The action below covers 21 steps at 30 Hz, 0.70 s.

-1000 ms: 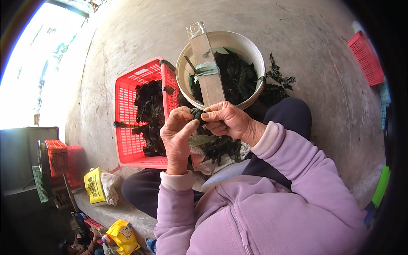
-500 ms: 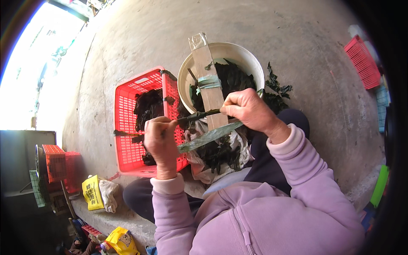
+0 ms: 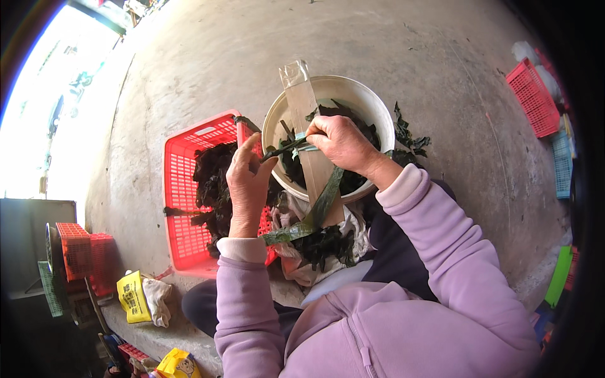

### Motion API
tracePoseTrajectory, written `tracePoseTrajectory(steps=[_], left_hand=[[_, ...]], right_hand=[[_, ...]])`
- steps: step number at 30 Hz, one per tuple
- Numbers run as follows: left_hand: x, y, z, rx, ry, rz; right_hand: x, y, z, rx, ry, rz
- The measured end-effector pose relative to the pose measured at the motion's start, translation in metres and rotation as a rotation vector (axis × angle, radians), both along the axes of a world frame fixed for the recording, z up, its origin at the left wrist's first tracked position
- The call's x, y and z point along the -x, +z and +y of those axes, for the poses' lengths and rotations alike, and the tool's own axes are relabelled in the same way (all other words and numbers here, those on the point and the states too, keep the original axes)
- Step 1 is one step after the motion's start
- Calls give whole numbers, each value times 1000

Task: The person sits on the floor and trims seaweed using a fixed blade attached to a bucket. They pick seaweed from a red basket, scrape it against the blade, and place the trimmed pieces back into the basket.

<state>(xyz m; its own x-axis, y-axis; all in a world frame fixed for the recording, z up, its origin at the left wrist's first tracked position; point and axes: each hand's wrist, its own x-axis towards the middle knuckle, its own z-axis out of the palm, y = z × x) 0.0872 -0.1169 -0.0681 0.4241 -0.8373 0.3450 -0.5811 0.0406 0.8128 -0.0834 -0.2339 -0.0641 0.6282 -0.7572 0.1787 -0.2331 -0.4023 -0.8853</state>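
My left hand [image 3: 247, 179] holds one end of a dark, narrow seaweed strip [image 3: 283, 148], stretched toward my right hand [image 3: 345, 147], which pinches it over a wooden board [image 3: 318, 183]. A green band is wrapped round the board, partly hidden by my right hand. The board slants across a cream bucket [image 3: 273, 116] of dark seaweed [image 3: 365, 129]. A wide green frond [image 3: 321, 205] hangs from the strip across the board and down toward my left wrist. A red plastic basket [image 3: 179, 176] full of darker seaweed stands at the left. A whitish sack [image 3: 293, 258] with leafy scraps lies below.
Loose fronds [image 3: 409, 138] hang beside the bucket. Red [image 3: 532, 94] and blue [image 3: 561, 164] crates stand at the right. At the lower left are stacked crates [image 3: 74, 249], a yellow bag [image 3: 132, 296] and a ledge edge, with another yellow bag [image 3: 175, 364] below.
My hands went from close together to apart, drawing out the strip, and have risen toward the bucket; my right hand now sits higher, over the board's wrapped band. The wide frond hangs more steeply.
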Motion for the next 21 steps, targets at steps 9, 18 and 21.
tracePoseTrajectory(steps=[9, 18, 21], left_hand=[[-20, -37, -33, -54, 200, -170], [-11, -82, -62, -329, 195, -59], [-7, -64, -39, -387, 147, 260]], right_hand=[[-22, -27, -17, -9, -112, -29], [-24, -41, -22, -66, -203, 1], [-9, -30, -17, -261, -158, -143]])
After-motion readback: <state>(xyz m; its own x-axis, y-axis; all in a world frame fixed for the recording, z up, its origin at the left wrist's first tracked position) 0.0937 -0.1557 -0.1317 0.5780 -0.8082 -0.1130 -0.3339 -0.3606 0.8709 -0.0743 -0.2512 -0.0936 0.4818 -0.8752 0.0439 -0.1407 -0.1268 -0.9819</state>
